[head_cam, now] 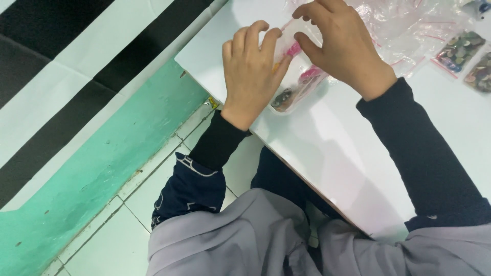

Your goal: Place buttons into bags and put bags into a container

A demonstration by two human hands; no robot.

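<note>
Grey soft cloth (255,240) is lying closest, and beyond it the left hand (250,76) and right hand (340,43) are pinching a long clear crinkly bag (295,84) slanting across the smooth white table (327,153).

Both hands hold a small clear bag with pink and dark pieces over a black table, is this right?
Not quite: the table is white, not black, as the head view shows. Both the left hand and right hand do hold the small clear bag with pink and dark pieces.
</note>
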